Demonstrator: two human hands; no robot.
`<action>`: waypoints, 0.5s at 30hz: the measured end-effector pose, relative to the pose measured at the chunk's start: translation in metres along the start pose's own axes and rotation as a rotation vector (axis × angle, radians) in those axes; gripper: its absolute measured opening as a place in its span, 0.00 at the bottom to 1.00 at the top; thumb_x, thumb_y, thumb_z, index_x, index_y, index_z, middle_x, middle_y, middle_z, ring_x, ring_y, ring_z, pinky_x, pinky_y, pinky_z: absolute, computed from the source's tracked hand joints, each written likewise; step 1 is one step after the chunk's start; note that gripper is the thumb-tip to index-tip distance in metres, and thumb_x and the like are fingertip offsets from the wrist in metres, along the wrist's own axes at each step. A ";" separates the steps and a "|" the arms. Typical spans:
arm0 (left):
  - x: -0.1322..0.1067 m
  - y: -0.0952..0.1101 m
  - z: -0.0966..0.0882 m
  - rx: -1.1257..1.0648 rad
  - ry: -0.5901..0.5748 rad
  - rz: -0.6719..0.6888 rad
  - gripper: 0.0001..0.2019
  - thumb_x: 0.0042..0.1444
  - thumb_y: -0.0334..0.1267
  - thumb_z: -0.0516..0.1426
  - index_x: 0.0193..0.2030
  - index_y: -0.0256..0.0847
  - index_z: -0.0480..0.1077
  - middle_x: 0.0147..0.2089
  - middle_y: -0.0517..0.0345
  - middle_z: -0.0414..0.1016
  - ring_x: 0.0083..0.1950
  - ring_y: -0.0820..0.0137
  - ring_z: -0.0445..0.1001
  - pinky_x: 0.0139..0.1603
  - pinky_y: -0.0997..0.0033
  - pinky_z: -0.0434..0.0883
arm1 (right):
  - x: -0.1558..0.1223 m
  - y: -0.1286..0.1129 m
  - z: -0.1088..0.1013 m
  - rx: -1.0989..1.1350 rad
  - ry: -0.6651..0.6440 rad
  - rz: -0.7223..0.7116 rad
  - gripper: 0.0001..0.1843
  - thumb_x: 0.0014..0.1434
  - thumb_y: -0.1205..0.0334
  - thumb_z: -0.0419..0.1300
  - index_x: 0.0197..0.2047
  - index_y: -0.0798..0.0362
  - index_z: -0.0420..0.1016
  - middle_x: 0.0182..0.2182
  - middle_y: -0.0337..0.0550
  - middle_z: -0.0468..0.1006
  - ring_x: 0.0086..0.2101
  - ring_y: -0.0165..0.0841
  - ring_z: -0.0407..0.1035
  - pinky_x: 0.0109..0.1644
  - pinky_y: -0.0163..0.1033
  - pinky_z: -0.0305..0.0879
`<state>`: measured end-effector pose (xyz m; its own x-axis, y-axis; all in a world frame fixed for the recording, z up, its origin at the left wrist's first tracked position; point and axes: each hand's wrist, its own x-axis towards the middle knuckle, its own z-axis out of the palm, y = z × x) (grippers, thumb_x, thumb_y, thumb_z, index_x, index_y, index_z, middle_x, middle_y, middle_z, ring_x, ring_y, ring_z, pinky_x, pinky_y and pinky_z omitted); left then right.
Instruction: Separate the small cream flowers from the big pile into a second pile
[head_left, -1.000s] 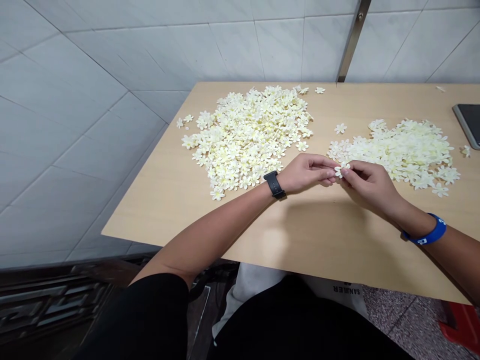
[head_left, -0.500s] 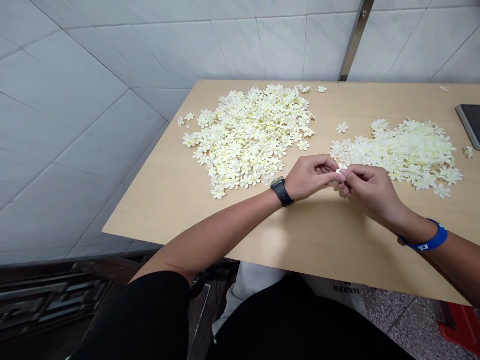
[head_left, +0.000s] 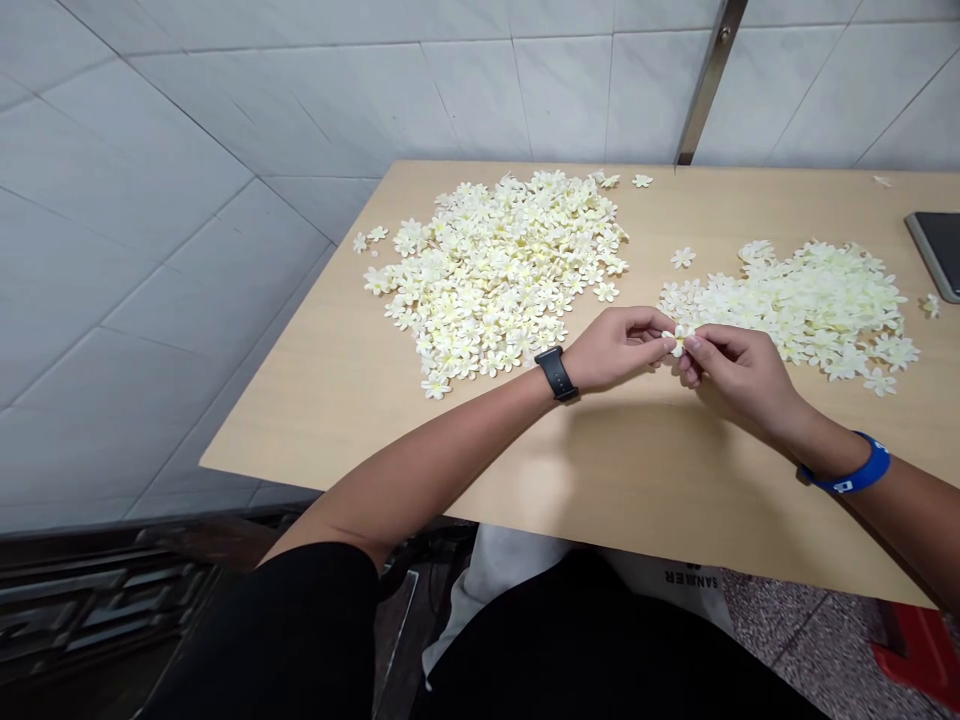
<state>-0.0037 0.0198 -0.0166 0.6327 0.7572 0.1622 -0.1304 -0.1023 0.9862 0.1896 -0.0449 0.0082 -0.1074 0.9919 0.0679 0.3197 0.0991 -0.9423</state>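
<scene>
My left hand (head_left: 616, 347) and my right hand (head_left: 739, 372) meet over the wooden table (head_left: 637, 470), both pinching one small white fabric flower (head_left: 677, 339) between their fingertips. A black watch sits on my left wrist and a blue band on my right wrist. A large pile of white flowers with yellow centres (head_left: 502, 265) lies behind my left hand. A second pile of paler flowers (head_left: 802, 300) lies just behind my right hand.
A dark flat device (head_left: 937, 250) lies at the table's right edge. Loose single flowers (head_left: 682, 257) lie between the piles. White tiled walls stand behind and to the left. A metal strip (head_left: 705, 80) runs up the back wall. A red object (head_left: 926, 650) is on the floor.
Both hands stay together on the flower, shifting only slightly; the fingers work it a little between frames.
</scene>
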 end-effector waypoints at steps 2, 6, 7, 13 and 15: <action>0.000 0.000 -0.001 -0.036 -0.029 -0.031 0.19 0.57 0.48 0.68 0.44 0.33 0.76 0.35 0.52 0.79 0.35 0.72 0.77 0.42 0.69 0.77 | 0.000 0.001 -0.001 -0.072 0.018 -0.009 0.22 0.67 0.44 0.63 0.26 0.48 0.76 0.25 0.42 0.76 0.27 0.34 0.69 0.33 0.41 0.66; -0.001 0.000 0.002 0.057 0.106 -0.030 0.14 0.57 0.43 0.68 0.42 0.34 0.76 0.35 0.53 0.79 0.36 0.73 0.77 0.40 0.73 0.75 | -0.001 0.001 0.001 -0.218 0.114 -0.060 0.15 0.64 0.52 0.66 0.28 0.48 0.78 0.26 0.42 0.78 0.28 0.35 0.69 0.32 0.41 0.63; -0.001 0.000 0.003 0.087 0.132 -0.028 0.13 0.57 0.43 0.67 0.40 0.34 0.76 0.34 0.54 0.79 0.35 0.73 0.77 0.39 0.74 0.74 | -0.001 0.001 0.002 -0.228 0.144 -0.072 0.12 0.62 0.54 0.67 0.29 0.48 0.78 0.27 0.42 0.79 0.28 0.35 0.70 0.32 0.41 0.63; -0.001 -0.004 0.006 0.150 0.120 0.037 0.18 0.61 0.51 0.65 0.39 0.34 0.75 0.34 0.54 0.77 0.33 0.75 0.74 0.35 0.76 0.72 | -0.002 0.000 0.006 -0.105 0.181 -0.056 0.07 0.59 0.55 0.70 0.34 0.48 0.80 0.29 0.42 0.79 0.29 0.34 0.70 0.32 0.40 0.65; -0.001 -0.005 0.007 0.131 0.090 0.033 0.23 0.60 0.58 0.65 0.39 0.35 0.74 0.35 0.54 0.76 0.32 0.75 0.73 0.33 0.76 0.73 | 0.000 0.001 0.005 -0.056 0.159 -0.042 0.10 0.59 0.52 0.71 0.34 0.48 0.80 0.28 0.41 0.78 0.28 0.34 0.68 0.31 0.40 0.64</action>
<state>0.0016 0.0149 -0.0212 0.5576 0.8064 0.1968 -0.0457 -0.2070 0.9773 0.1850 -0.0455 0.0058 0.0268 0.9864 0.1621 0.3703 0.1408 -0.9182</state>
